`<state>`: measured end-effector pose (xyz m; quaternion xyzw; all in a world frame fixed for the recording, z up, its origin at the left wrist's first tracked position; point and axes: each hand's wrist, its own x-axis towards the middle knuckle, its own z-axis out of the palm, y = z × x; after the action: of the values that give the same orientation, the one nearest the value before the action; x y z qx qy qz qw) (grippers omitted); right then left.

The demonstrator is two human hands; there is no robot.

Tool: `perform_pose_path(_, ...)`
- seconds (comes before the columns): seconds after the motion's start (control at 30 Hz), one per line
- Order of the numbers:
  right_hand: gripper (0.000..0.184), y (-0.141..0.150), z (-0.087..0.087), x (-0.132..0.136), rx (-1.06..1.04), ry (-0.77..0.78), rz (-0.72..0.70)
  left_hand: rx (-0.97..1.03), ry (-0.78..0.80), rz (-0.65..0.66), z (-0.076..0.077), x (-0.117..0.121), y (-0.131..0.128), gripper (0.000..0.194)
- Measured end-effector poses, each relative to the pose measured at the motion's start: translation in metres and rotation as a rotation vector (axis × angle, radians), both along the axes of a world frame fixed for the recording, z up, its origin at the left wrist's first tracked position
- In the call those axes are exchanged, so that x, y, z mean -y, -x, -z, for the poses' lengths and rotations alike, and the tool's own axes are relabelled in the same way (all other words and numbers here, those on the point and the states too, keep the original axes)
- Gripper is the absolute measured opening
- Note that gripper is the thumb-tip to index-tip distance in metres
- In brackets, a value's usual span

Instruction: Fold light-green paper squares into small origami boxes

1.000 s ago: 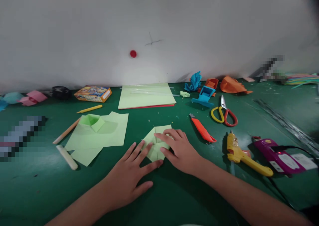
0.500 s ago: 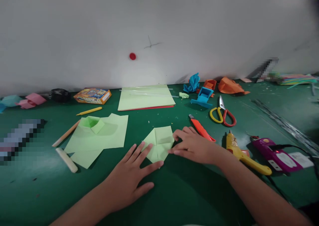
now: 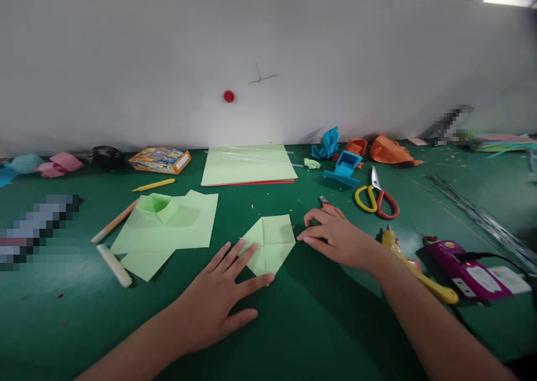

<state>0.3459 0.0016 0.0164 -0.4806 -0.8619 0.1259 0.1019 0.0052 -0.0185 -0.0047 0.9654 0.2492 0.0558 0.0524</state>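
A folded sheet of light green paper (image 3: 277,234), with creases and one corner pointing toward me, lies on the green table. My left hand (image 3: 226,294) rests flat with its fingers spread, the fingertips on the paper's left and lower edges. Just off the paper's right edge hovers my right hand (image 3: 339,238), fingers loosely bent, a gap between thumb and index, nothing in it. Behind that hand an orange utility knife (image 3: 325,201) is mostly hidden. To the left, a folded green paper box (image 3: 161,208) sits on green paper sheets (image 3: 195,224).
Scissors (image 3: 377,195), a yellow glue gun (image 3: 436,286) and a purple corded device (image 3: 465,272) lie at right. Folded blue paper (image 3: 344,165) and a stack of green sheets (image 3: 247,171) are near the wall. A wooden stick (image 3: 115,265), a yellow pen (image 3: 154,185) and a small box (image 3: 160,160) lie left.
My right hand has lifted off the folded paper and moved right, past its edge, now covering much of the utility knife. My left hand has stayed in place.
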Motion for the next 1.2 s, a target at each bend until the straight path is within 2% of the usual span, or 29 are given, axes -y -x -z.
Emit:
perform_pose_path(0.07, 0.031, -0.003, 0.006, -0.003, 0.017, -0.069, 0.016, 0.020, 0.014, 0.011, -0.002, -0.002, 0.002, 0.058)
perform_pose_path(0.13, 0.044, -0.005, 0.012, -0.006, 0.026, -0.096, 0.033, 0.026, 0.052, 0.028, -0.006, -0.003, 0.005, 0.053)
perform_pose_path(0.23, 0.060, -0.003, 0.017, -0.006, 0.009, -0.057, 0.031, 0.023, 0.148, 0.037, -0.017, -0.006, 0.007, 0.042)
perform_pose_path(0.3, 0.056, -0.001, 0.017, -0.005, -0.022, -0.010, -0.012, 0.029, 0.209, 0.022, -0.023, -0.007, 0.008, 0.035)
perform_pose_path(0.37, 0.042, 0.003, 0.016, -0.004, -0.034, 0.010, -0.063, 0.050, 0.248, 0.006, -0.026, -0.008, 0.008, 0.029)
perform_pose_path(0.47, 0.035, 0.008, 0.013, -0.003, -0.047, 0.027, -0.114, 0.073, 0.262, -0.012, -0.024, -0.008, 0.005, 0.022)
perform_pose_path(0.67, 0.038, 0.013, 0.007, 0.003, -0.142, 0.056, -0.135, 0.055, 0.207, -0.020, -0.010, -0.009, 0.000, 0.011)
perform_pose_path(0.83, 0.052, 0.014, 0.006, 0.007, -0.214, 0.084, -0.178, 0.074, 0.160, -0.005, -0.007, -0.009, 0.000, 0.009)
perform_pose_path(1.0, 0.034, 0.014, 0.007, 0.005, -0.172, 0.050, -0.192, 0.097, 0.101, 0.029, -0.007, -0.011, 0.001, 0.016)
perform_pose_path(1.1, 0.030, 0.014, 0.004, 0.006, -0.158, 0.034, -0.208, 0.114, 0.038, 0.077, -0.006, -0.013, 0.003, 0.029)
perform_pose_path(1.2, 0.024, 0.015, -0.002, 0.010, -0.138, 0.023, -0.231, 0.139, -0.029, 0.093, -0.005, -0.016, 0.004, 0.031)
